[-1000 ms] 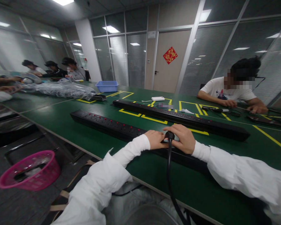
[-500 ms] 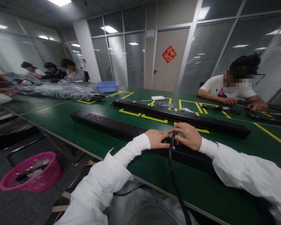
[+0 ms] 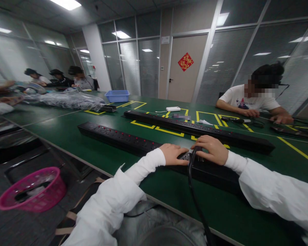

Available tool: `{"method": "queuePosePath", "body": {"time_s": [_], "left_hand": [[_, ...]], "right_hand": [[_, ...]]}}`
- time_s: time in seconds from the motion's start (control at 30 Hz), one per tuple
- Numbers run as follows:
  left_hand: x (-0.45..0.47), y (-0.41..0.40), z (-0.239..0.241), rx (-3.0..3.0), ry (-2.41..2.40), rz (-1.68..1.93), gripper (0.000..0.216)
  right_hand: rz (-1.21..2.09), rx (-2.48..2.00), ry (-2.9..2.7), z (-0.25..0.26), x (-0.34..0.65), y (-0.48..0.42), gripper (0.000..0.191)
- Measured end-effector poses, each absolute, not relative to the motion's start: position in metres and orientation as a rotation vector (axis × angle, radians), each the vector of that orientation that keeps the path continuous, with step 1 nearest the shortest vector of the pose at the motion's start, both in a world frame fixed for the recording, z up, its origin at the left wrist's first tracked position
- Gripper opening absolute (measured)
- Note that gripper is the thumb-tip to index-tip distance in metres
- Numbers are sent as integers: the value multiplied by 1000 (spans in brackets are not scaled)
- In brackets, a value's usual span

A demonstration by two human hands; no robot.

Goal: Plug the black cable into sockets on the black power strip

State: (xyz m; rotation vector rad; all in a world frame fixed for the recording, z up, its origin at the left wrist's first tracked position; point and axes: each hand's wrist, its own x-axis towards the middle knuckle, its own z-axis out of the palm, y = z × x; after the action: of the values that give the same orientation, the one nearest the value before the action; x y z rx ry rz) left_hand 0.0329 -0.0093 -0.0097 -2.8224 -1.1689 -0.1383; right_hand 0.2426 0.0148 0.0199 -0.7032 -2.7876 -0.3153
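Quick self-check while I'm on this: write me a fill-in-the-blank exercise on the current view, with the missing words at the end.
1. The plug is gripped by the ____ hand.
2. The left hand is on the nearer strip, whose dots are coloured ____.
3. The basket below the table is coloured ____.
4. The red sign hangs on the ____.

Missing words: right; red; pink; door.

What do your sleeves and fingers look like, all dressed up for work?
My left sleeve and right sleeve are white and long, baggy and wrinkly higher up, snug near the wrists. I see no pictures or words on them. My fingers wear no gloves.
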Motion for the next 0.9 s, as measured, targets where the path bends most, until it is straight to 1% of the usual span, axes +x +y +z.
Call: {"method": "queuePosePath", "body": {"time_s": [0.3, 0.57, 0.9], "left_hand": [[33, -10, -10, -2830, -1189, -142, 62], [33, -9, -13, -2803, -1164, -175, 64], [33, -7, -15, -2804, -1146, -197, 67]], "right_hand": [[-435, -698, -2718, 15, 246, 16, 38], [-514, -661, -2731, 9, 239, 10, 45], [-354, -668, -2798, 15, 246, 1, 42]]}}
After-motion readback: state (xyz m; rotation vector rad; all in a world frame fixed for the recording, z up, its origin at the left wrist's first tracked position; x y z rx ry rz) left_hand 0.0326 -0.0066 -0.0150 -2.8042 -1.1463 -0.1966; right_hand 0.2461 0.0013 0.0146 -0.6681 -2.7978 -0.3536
